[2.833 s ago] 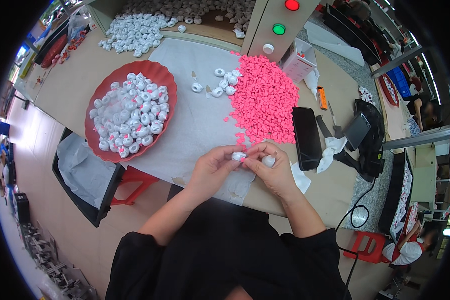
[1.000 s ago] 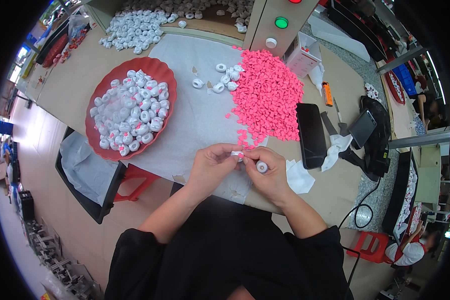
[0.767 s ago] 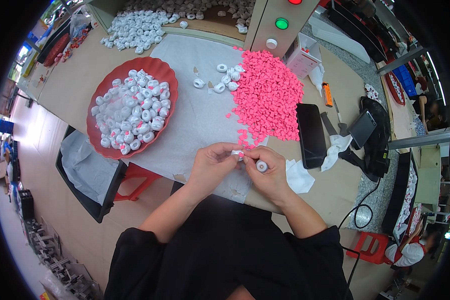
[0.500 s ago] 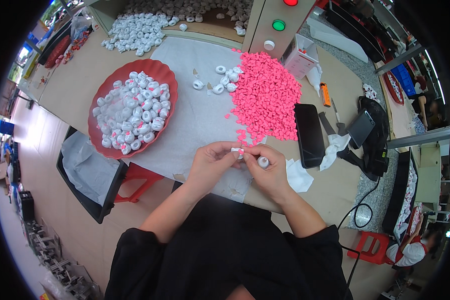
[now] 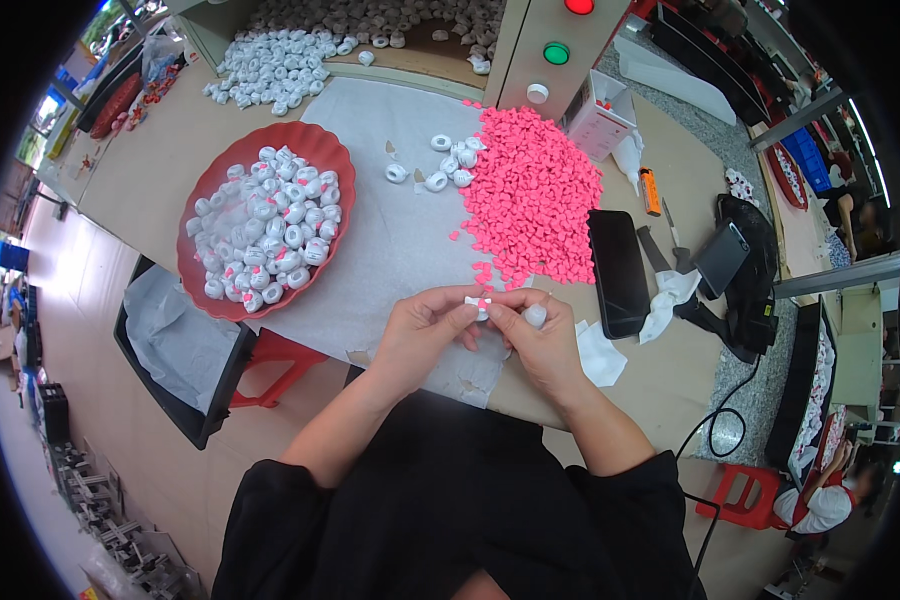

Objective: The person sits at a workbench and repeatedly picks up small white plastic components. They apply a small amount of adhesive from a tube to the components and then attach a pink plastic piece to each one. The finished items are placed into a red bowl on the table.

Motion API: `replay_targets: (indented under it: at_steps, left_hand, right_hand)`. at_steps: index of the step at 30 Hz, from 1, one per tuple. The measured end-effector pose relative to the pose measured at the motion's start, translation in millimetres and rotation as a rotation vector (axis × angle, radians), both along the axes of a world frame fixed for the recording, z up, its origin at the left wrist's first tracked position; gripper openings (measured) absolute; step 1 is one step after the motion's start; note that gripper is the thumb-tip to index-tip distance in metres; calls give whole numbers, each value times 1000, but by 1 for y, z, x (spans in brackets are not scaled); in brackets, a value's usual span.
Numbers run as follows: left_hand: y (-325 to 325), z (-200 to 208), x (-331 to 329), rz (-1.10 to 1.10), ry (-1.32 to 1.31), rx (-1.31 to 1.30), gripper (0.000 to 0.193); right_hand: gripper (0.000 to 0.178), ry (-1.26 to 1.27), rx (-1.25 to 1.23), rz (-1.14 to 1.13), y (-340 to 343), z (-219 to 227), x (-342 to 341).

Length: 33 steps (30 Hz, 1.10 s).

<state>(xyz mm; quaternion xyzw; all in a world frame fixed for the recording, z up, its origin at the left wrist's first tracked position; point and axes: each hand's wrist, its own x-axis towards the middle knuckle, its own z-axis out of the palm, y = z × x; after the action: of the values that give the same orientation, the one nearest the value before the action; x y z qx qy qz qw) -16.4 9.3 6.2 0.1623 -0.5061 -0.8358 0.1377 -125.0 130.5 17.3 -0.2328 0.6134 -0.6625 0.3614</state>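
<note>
Both hands meet just above the near edge of the counter (image 5: 150, 180), over a pale sheet (image 5: 390, 230) spread across it. The left hand (image 5: 420, 335) pinches a small white cap (image 5: 478, 305) with a pink piece set in it between thumb and fingertips, its grip closed on that part; the right hand (image 5: 540, 340) touches the same cap from the other side while a second small white piece (image 5: 535, 317) sits tucked against its fingers, so its grip is closed as well. Beyond the hands lies a heap of tiny pink pieces (image 5: 535, 195), a few loose white caps (image 5: 440, 170) just beside it, and a red bowl (image 5: 320, 150) full of finished white caps to the left. A dark phone (image 5: 618, 270) rests to the right of the heap. The cap looks like light, stiff moulded plastic, smooth enough to slip, so it is probably best held by its rim between fingertip pads, with only light pressure; the pink inserts look very small and easy to drop or flick away.
</note>
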Motion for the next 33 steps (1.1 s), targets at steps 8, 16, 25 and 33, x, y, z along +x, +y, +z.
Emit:
replay_targets:
  at_steps: [8,16,25,33]
  left_hand:
    - [-2,-2,4,-24,48,-19,26]
    - [-2,-3,4,-23,47,11,25]
    - [-6,6,8,106,7,-137,21]
    - [-87,63,24,882,-298,-1765,24]
  right_hand:
    - [17,589,-126,56,0,3,-1]
    - [17,637,-152,58,-2,0,-2]
    - [19,497,-76,20,-3,1,4]
    - [24,155,-35,-57,5,14,-4]
